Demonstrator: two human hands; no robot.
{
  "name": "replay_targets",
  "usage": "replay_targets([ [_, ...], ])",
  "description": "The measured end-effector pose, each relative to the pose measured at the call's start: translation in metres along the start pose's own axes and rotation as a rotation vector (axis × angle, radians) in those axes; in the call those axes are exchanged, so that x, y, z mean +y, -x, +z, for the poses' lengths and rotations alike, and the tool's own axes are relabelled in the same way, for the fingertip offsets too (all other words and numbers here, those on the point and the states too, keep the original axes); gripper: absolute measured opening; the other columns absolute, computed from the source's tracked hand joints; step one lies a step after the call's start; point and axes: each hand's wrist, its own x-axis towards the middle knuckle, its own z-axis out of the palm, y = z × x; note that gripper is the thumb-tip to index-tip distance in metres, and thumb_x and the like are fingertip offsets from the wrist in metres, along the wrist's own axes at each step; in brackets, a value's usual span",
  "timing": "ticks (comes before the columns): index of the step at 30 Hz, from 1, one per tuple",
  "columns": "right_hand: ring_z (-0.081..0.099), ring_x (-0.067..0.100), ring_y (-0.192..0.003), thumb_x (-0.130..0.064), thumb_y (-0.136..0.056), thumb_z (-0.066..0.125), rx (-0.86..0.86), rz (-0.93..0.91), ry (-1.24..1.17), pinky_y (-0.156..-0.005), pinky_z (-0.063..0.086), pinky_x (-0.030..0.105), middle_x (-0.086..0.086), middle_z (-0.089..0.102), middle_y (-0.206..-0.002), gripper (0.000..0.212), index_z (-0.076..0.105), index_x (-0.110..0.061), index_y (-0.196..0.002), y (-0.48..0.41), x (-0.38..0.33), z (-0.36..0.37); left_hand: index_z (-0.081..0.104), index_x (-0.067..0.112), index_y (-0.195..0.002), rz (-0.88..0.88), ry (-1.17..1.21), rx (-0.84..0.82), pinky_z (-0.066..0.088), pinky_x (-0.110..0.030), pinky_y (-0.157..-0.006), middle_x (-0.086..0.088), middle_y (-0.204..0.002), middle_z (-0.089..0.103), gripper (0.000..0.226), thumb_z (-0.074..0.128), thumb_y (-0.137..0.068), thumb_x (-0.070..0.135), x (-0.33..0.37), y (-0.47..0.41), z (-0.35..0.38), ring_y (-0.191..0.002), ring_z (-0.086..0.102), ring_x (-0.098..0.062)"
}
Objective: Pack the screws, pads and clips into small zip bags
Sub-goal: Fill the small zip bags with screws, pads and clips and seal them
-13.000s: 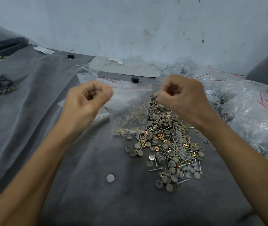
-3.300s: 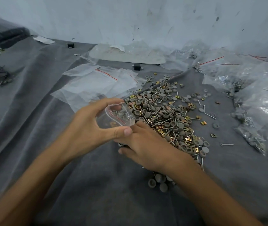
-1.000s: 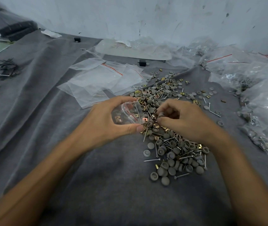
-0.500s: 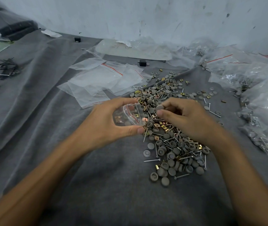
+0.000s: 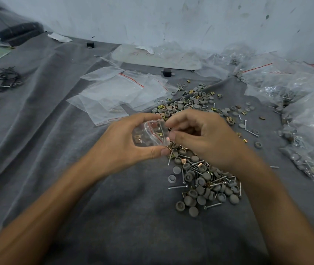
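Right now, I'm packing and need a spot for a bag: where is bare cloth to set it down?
Bare cloth lies at the near edge, left of the parts pile. More lies left of the empty bags, short of the black tangle. Crowded: the pile and the filled bags on the right.

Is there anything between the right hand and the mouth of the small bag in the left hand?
Nothing visible. The left hand holds the bag with its mouth open toward the right hand, whose fingertips are at the rim.
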Motion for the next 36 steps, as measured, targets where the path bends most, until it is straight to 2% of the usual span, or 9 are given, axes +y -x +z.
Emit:
replay_targets([
  [4,0.062,-0.003,-0.069,-0.025,-0.088,0.077,-0.185,0.124,0.276,-0.062,0.045,0.013,-0.015,0.07,-0.078,0.005,0.075,-0.029,-0.091,0.003,0.006,-0.014,0.056,0.047,-0.13,-0.004,-0.02,0.011,0.04,-0.007,-0.097,0.03,-0.124,0.063,0.08,0.073,-0.059,0.079,0.002,0.001,-0.003,-0.117,0.054,0.014],
  [8,0.057,-0.008,-0.075,-0.04,-0.087,0.076,-0.442,0.205,0.567,-0.059,0.038,0.013,-0.014,0.063,-0.078,0.012,0.074,-0.036,-0.097,0.007,0.012,-0.005,0.056,0.048,-0.129,-0.001,-0.011,0.006,0.037,0.0,-0.093,0.034,-0.122,0.061,0.076,0.076,-0.061,0.076,0.004,0.001,-0.003,-0.116,0.053,0.016],
  [16,0.056,-0.008,-0.073,-0.036,-0.083,0.077,-0.436,0.23,0.556,-0.055,0.04,0.012,-0.012,0.062,-0.076,0.011,0.066,-0.033,-0.082,0.007,0.017,0.006,0.056,0.045,-0.131,0.007,-0.032,-0.009,0.034,0.002,-0.094,0.033,-0.124,0.059,0.078,0.076,-0.06,0.07,0.006,0.002,-0.003,-0.119,0.049,0.018],
  [19,0.058,-0.002,-0.069,-0.032,-0.082,0.081,-0.33,0.221,0.446,-0.058,0.043,0.015,-0.01,0.064,-0.075,0.014,0.066,-0.03,-0.082,0.006,0.015,-0.006,0.056,0.042,-0.133,0.016,-0.048,-0.012,0.032,0.003,-0.095,0.031,-0.126,0.058,0.082,0.075,-0.058,0.071,0.005,0.002,-0.003,-0.122,0.046,0.018],
  [24,0.06,0.009,-0.067,-0.019,-0.085,0.081,0.097,0.113,-0.095,-0.062,0.049,0.023,-0.001,0.069,-0.075,0.015,0.066,-0.018,-0.086,0.005,0.01,-0.016,0.054,0.036,-0.139,0.031,-0.058,-0.048,0.034,-0.004,-0.102,0.029,-0.131,0.056,0.081,0.083,-0.067,0.058,0.005,0.003,-0.001,-0.125,0.047,0.015],
  [27,0.06,0.01,-0.067,-0.016,-0.086,0.08,0.091,0.086,-0.262,-0.061,0.049,0.023,-0.002,0.07,-0.075,0.013,0.068,-0.02,-0.087,0.004,0.005,-0.006,0.056,0.033,-0.137,0.066,-0.068,-0.04,0.039,-0.014,-0.105,0.024,-0.13,0.061,0.075,0.086,-0.07,0.05,0.006,0.003,0.001,-0.122,0.052,0.009],
  [32,0.068,0.009,-0.074,-0.015,-0.087,0.076,0.078,0.1,-0.414,-0.064,0.052,0.021,0.005,0.078,-0.088,0.012,0.071,-0.02,-0.097,0.0,0.009,-0.001,0.056,0.043,-0.128,0.026,0.015,0.013,0.04,-0.004,-0.093,0.031,-0.122,0.062,0.068,0.084,-0.067,0.052,-0.001,0.002,-0.001,-0.114,0.056,0.013],
  [34,0.069,0.007,-0.076,-0.015,-0.09,0.073,0.152,0.122,-0.332,-0.065,0.052,0.02,0.001,0.078,-0.089,0.01,0.072,-0.02,-0.099,-0.002,0.017,-0.002,0.058,0.04,-0.13,0.004,0.044,0.028,0.04,-0.004,-0.093,0.027,-0.121,0.064,0.071,0.085,-0.066,0.054,-0.004,0.001,-0.004,-0.114,0.058,0.011],
  [36,0.064,0.001,-0.076,-0.024,-0.093,0.072,0.189,0.126,0.005,-0.066,0.048,0.017,-0.009,0.072,-0.086,0.006,0.073,-0.028,-0.098,-0.004,0.028,0.0,0.059,0.036,-0.133,0.001,0.089,0.043,0.042,-0.005,-0.094,0.023,-0.119,0.068,0.074,0.09,-0.067,0.05,-0.007,-0.001,-0.006,-0.114,0.06,0.008],
])
